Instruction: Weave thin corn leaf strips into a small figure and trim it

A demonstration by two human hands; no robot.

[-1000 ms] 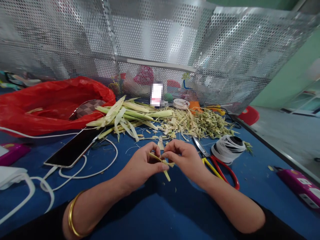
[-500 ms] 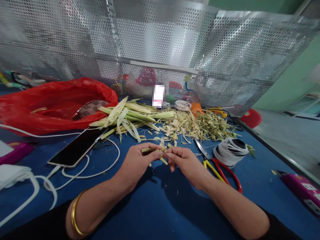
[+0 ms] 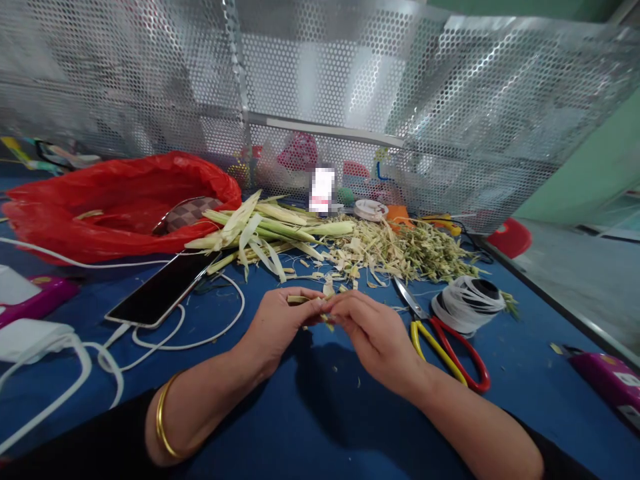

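My left hand [image 3: 280,327] pinches a small folded strip of pale green husk [image 3: 298,300] between thumb and fingers above the blue table. My right hand [image 3: 377,337] meets it, its fingertips closed on the same husk strip; the fingers cover most of the piece. Beyond my hands lies a bundle of long husk leaves [image 3: 280,225]. Loose husk scraps [image 3: 363,248] are scattered beside it, next to a heap of small greenish knotted pieces [image 3: 430,252]. To the right of my right hand rest scissors [image 3: 411,299] with one yellow and one red handle.
A spool of white ribbon [image 3: 463,308] stands beyond the scissors. On the left are a red plastic bag [image 3: 55,230], a phone [image 3: 163,293] and white cables [image 3: 235,323]. Purple packages [image 3: 605,377] lie at both sides. Perforated silver sheeting [image 3: 320,73] closes off the back.
My right hand has turned inward, its fingers curling over the husk strip and hiding more of it. My left hand keeps its pinch. The whole view has shifted slightly.
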